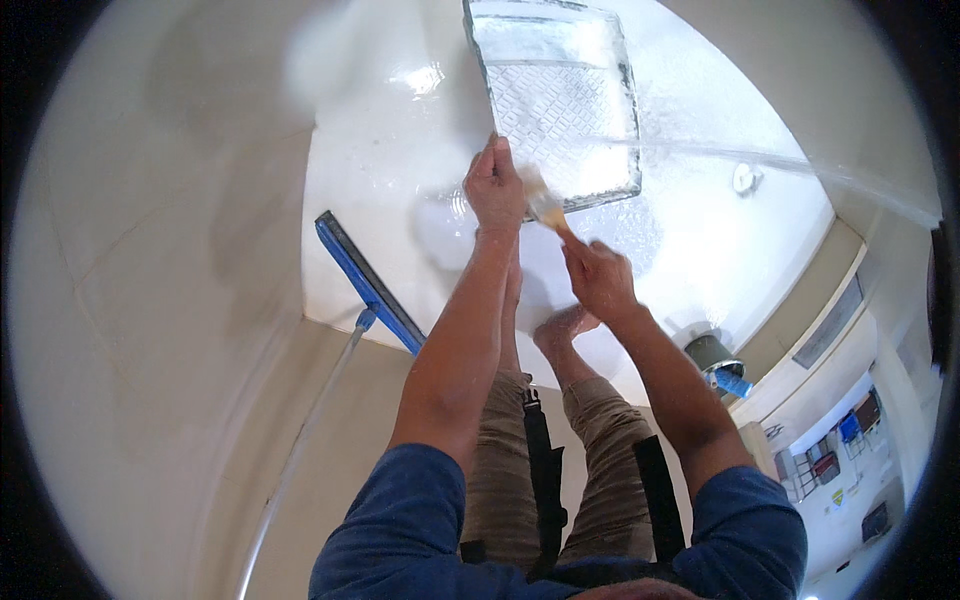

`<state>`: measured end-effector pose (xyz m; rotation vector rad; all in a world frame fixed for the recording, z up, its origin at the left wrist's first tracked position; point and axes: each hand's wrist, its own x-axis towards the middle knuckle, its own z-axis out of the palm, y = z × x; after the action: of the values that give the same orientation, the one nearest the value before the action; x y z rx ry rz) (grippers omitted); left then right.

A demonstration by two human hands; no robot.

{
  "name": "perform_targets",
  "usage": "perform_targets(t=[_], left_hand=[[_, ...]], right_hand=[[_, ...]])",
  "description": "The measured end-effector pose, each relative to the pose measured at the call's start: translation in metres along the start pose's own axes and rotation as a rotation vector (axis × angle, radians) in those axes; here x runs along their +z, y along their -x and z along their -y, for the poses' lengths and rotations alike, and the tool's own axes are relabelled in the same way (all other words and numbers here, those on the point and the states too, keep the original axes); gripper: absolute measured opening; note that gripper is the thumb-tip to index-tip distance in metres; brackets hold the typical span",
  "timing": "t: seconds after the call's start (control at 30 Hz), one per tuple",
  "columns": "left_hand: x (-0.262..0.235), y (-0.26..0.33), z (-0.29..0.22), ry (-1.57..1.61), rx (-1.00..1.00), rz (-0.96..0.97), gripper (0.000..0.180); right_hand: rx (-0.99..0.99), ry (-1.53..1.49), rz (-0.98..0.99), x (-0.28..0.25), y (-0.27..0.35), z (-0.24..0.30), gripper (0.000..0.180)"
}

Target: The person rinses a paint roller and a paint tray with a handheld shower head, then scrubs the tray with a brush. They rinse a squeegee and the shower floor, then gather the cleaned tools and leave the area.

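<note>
A rectangular paint tray with a ridged diamond pattern leans on the wet white floor in front of me, its rim marked with dark paint. My left hand is closed on the tray's near left edge. In my right hand is a paintbrush with a wooden handle, its pale bristles against the tray's lower left corner and slightly blurred. A thin water jet comes in from the right and splashes across the tray.
A blue floor squeegee with a long metal pole lies to the left. My bare feet are on the wet floor. A dark bucket with a blue item at its rim stands right, and a round white fitting is beyond it.
</note>
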<state>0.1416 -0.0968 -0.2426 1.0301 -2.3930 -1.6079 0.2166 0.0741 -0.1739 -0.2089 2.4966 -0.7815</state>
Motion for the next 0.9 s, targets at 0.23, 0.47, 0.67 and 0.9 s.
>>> perform_targets(t=[0.23,0.47,0.67,0.9], left_hand=[[0.008,0.012,-0.002,-0.041,0.046,0.015,0.033],[-0.009,0.004,-0.014,-0.053,0.081,-0.092,0.038],[-0.014,0.035,-0.004,-0.078,-0.002,-0.073,0.038],[-0.039,0.047,-0.012,-0.123,-0.012,-0.049,0.039]], right_hand=[[0.226,-0.003,-0.292,-0.015,-0.122,-0.048,0.026],[0.175,-0.057,-0.089,-0.001,-0.012,-0.025,0.029],[0.323,-0.084,-0.263,0.009,-0.097,-0.079,0.031],[0.461,-0.153,-0.221,0.015,-0.037,-0.055,0.028]])
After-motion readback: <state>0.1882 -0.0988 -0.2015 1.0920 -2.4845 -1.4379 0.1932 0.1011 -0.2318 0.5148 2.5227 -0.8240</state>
